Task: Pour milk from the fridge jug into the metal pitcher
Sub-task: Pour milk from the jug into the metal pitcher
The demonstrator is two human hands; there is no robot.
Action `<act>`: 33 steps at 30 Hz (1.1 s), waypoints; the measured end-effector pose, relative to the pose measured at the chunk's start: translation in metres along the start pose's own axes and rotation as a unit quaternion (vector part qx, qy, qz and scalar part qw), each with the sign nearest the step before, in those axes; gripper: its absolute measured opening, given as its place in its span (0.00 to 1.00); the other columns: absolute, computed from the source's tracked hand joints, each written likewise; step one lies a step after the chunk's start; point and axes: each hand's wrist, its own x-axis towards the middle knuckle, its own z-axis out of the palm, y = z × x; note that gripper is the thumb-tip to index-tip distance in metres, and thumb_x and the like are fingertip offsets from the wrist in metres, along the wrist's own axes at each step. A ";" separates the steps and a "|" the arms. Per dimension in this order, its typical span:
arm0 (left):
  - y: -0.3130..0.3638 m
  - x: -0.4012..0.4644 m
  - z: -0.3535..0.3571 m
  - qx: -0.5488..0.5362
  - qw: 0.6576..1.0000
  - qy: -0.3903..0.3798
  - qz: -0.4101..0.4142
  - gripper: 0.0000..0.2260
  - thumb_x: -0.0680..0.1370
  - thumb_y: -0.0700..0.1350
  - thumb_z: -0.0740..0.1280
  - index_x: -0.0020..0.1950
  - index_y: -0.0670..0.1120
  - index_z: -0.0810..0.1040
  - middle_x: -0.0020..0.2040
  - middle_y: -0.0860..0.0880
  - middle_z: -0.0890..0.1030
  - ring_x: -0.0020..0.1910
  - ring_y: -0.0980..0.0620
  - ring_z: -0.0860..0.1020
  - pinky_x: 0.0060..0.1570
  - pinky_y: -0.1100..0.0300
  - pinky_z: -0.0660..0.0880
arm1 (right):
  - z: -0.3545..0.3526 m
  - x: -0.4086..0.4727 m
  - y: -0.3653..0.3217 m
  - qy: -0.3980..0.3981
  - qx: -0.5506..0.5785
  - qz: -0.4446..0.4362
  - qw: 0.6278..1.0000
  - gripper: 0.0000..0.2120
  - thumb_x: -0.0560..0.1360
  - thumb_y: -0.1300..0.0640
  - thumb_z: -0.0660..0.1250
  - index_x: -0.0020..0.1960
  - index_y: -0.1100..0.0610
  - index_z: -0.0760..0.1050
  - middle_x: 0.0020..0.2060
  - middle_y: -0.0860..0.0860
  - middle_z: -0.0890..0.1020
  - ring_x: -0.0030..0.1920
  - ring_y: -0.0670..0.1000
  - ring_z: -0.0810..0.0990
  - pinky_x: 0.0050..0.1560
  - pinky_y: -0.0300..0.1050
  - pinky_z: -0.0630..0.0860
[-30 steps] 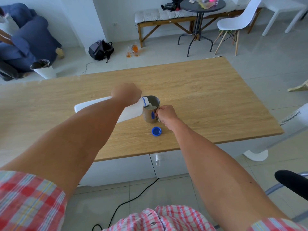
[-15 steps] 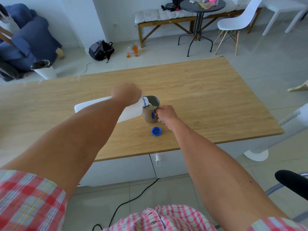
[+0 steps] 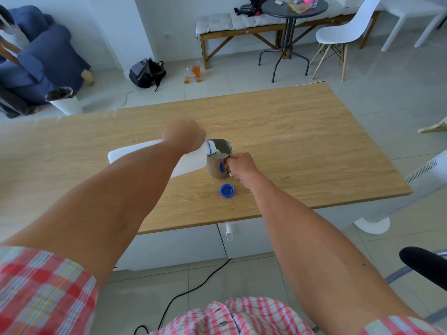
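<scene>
My left hand (image 3: 184, 135) grips a white plastic milk jug (image 3: 191, 162) that is tipped almost flat, its blue-ringed mouth over the rim of the metal pitcher (image 3: 217, 163). White milk shows inside the pitcher. The pitcher stands upright on the wooden table (image 3: 290, 141). My right hand (image 3: 240, 165) holds the pitcher's handle on its right side. The jug's blue cap (image 3: 227, 190) lies on the table just in front of the pitcher. My left forearm hides much of the jug's body.
The table's near edge runs just below the cap, with white drawers under it. A white fan base (image 3: 372, 224) stands at the table's right corner. A black cable (image 3: 193, 288) trails on the floor. A black chair part (image 3: 423, 264) shows at the lower right.
Milk level in the pitcher looks higher than before. Both hands, the jug and the pitcher stay in the same place.
</scene>
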 end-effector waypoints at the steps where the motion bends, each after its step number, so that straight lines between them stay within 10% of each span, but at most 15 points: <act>1: 0.000 0.000 0.000 0.000 1.000 0.000 0.000 0.13 0.80 0.47 0.55 0.48 0.43 0.77 0.40 0.45 0.75 0.44 0.42 0.76 0.44 0.51 0.70 | 0.000 0.000 0.000 0.000 -0.001 -0.001 1.000 0.14 0.78 0.65 0.60 0.55 0.72 0.80 0.39 0.57 0.77 0.39 0.54 0.72 0.35 0.47 0.65; 19: 0.001 0.000 -0.002 0.003 1.000 -0.003 0.001 0.12 0.81 0.47 0.55 0.42 0.44 0.74 0.43 0.44 0.76 0.46 0.41 0.76 0.44 0.51 0.70 | -0.001 -0.002 -0.002 -0.006 0.002 -0.009 1.000 0.09 0.79 0.63 0.61 0.44 0.58 0.80 0.38 0.56 0.77 0.40 0.54 0.72 0.39 0.50 0.66; 33: 0.001 0.002 -0.001 0.012 1.000 0.000 0.003 0.14 0.81 0.49 0.55 0.48 0.44 0.77 0.40 0.45 0.74 0.46 0.42 0.76 0.45 0.51 0.70 | -0.002 -0.004 -0.003 0.000 -0.007 -0.003 1.000 0.13 0.79 0.64 0.61 0.52 0.71 0.81 0.38 0.57 0.77 0.40 0.54 0.72 0.36 0.48 0.66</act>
